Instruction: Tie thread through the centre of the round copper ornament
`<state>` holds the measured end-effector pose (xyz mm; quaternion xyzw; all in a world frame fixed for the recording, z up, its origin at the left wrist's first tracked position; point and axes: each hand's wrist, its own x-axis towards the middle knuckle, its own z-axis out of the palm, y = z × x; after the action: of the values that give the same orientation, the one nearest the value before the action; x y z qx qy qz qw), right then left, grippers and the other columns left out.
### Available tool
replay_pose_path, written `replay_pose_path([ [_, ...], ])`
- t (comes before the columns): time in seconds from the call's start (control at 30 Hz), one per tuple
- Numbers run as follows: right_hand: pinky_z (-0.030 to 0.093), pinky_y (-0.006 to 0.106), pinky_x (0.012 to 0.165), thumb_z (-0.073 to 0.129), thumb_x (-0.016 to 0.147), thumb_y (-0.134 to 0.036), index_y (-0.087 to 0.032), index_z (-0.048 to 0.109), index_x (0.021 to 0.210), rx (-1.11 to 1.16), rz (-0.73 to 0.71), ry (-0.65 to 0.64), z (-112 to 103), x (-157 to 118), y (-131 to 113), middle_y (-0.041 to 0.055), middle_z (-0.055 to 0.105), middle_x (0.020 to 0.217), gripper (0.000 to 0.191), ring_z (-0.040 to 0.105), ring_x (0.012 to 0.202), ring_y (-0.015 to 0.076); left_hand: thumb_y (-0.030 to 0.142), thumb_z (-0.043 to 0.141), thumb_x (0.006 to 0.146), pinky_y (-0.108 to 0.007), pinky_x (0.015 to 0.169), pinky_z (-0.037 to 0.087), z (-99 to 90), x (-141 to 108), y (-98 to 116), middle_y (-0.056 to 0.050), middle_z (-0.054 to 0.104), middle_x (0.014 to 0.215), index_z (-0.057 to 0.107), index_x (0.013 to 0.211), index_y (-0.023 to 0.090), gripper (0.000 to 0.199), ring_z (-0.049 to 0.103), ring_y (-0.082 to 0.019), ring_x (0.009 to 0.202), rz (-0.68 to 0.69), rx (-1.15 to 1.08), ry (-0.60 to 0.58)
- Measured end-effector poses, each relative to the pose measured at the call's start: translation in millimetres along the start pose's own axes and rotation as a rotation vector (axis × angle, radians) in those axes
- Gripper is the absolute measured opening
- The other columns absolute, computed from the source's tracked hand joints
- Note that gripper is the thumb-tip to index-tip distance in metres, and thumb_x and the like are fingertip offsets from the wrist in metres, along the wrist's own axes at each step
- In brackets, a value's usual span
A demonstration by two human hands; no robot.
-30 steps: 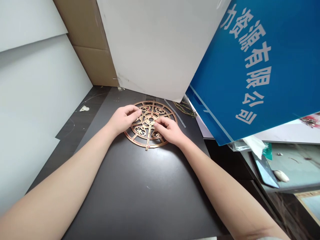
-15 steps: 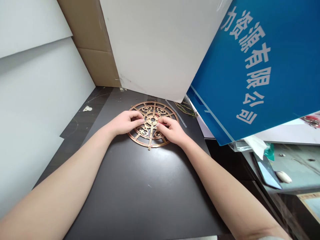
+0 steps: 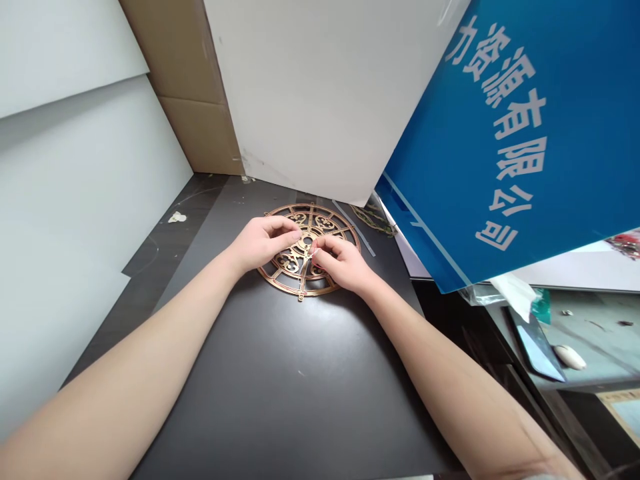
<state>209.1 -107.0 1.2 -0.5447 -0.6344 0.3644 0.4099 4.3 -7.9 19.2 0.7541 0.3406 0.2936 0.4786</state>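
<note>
Right hand (image 3: 345, 265), nearly closed, pinches what looks like red thread (image 3: 316, 251) over the near right of the disc (image 3: 301, 297), flat toward the table's (image 3: 295, 387) far edge; left hand (image 3: 257, 245), loosely curled, comes equally near its centre, grip unclear.

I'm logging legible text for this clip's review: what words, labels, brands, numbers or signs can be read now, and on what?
"力资源有限公司": large pale characters curving down the blue board; the board runs out of the picture, so there may be more.
Too small to read: faint marks along the tan border of the panel at lower right, perhaps not writing.
No other text can be made out.
</note>
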Motion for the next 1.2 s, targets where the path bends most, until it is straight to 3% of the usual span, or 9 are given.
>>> replay_pose_path([
  [0.23, 0.047, 0.019, 0.071, 0.058, 0.092, -0.059, -0.015, 0.055, 0.095, 0.210, 0.024, 0.033, 0, 2, -2, 0.0018, 0.065, 0.083, 0.045, 0.056, 0.074, 0.0051, 0.078, 0.064, 0.084, -0.014, 0.073, 0.049, 5.9, 4, -6, -0.008, 0.065, 0.090, 0.071, 0.114, 0.007, 0.077, 0.056, -0.003, 0.077, 0.045, -0.092, 0.063],
  [0.33, 0.048, 0.020, 0.070, 0.064, 0.087, -0.063, -0.015, 0.053, 0.095, 0.313, 0.047, 0.065, 0, 4, -3, 0.0014, 0.064, 0.079, 0.050, 0.058, 0.071, 0.0059, 0.078, 0.057, 0.089, -0.013, 0.074, 0.047, 6.3, 4, -8, -0.008, 0.064, 0.100, 0.068, 0.120, 0.011, 0.075, 0.056, -0.002, 0.081, 0.148, -0.016, 0.253],
  [0.4, 0.049, 0.021, 0.072, 0.066, 0.084, -0.064, -0.015, 0.052, 0.093, 0.363, 0.040, 0.090, 0, 6, -3, 0.0014, 0.064, 0.077, 0.052, 0.058, 0.071, 0.0063, 0.072, 0.056, 0.092, -0.012, 0.077, 0.044, 7.6, 2, -5, -0.007, 0.063, 0.101, 0.069, 0.108, 0.010, 0.065, 0.054, 0.000, 0.084, 0.269, 0.124, 0.409],
  [0.47, 0.049, 0.021, 0.073, 0.067, 0.084, -0.063, -0.015, 0.053, 0.091, 0.398, 0.020, 0.111, 1, 8, -1, 0.0013, 0.063, 0.077, 0.051, 0.059, 0.071, 0.0062, 0.065, 0.054, 0.097, -0.013, 0.076, 0.040, 10.2, -3, 2, -0.006, 0.059, 0.088, 0.064, 0.084, 0.006, 0.061, 0.049, 0.001, 0.079, 0.359, 0.270, 0.445],
  [0.6, 0.048, 0.021, 0.070, 0.069, 0.086, -0.059, -0.015, 0.053, 0.093, 0.498, -0.009, 0.138, 1, 12, 3, 0.0003, 0.062, 0.077, 0.047, 0.057, 0.068, 0.0056, 0.060, 0.050, 0.099, -0.017, 0.069, 0.029, 19.5, -10, 16, -0.004, 0.046, 0.064, 0.052, 0.060, 0.003, 0.070, 0.036, 0.002, 0.065, 0.342, 0.426, 0.175],
  [0.73, 0.046, 0.020, 0.068, 0.071, 0.086, -0.058, -0.016, 0.051, 0.094, 0.587, -0.076, 0.154, 1, 12, 5, -0.0010, 0.058, 0.077, 0.047, 0.054, 0.069, 0.0046, 0.063, 0.051, 0.098, -0.015, 0.082, 0.037, 28.4, -7, 20, -0.003, 0.065, 0.096, 0.077, 0.099, 0.018, 0.052, 0.054, -0.001, 0.086, 0.204, 0.414, -0.099],
  [0.83, 0.044, 0.019, 0.068, 0.072, 0.086, -0.058, -0.016, 0.051, 0.094, 0.567, -0.105, 0.190, 2, 11, 2, -0.0012, 0.055, 0.078, 0.047, 0.051, 0.071, 0.0034, 0.071, 0.049, 0.096, -0.015, 0.088, 0.039, 31.8, -5, 17, -0.001, 0.066, 0.114, 0.074, 0.120, 0.024, 0.058, 0.057, -0.004, 0.099, 0.134, 0.379, -0.202],
  [0.97, 0.043, 0.018, 0.066, 0.072, 0.086, -0.060, -0.015, 0.052, 0.096, 0.541, -0.114, 0.204, 4, 9, -7, -0.0013, 0.052, 0.079, 0.050, 0.049, 0.069, 0.0022, 0.071, 0.054, 0.093, -0.016, 0.084, 0.039, 36.8, -5, 13, -0.003, 0.066, 0.110, 0.072, 0.110, 0.015, 0.061, 0.056, -0.005, 0.095, 0.121, 0.392, -0.272],
  [1.2, 0.036, 0.018, 0.062, 0.062, 0.092, -0.066, -0.018, 0.056, 0.107, 0.449, -0.172, 0.252, 7, 2, -23, -0.0030, 0.044, 0.068, 0.051, 0.040, 0.063, 0.0025, 0.060, 0.044, 0.101, -0.016, 0.086, 0.039, 42.8, -3, 2, -0.004, 0.067, 0.101, 0.072, 0.100, 0.012, 0.056, 0.055, -0.004, 0.093, 0.124, 0.337, -0.190],
])
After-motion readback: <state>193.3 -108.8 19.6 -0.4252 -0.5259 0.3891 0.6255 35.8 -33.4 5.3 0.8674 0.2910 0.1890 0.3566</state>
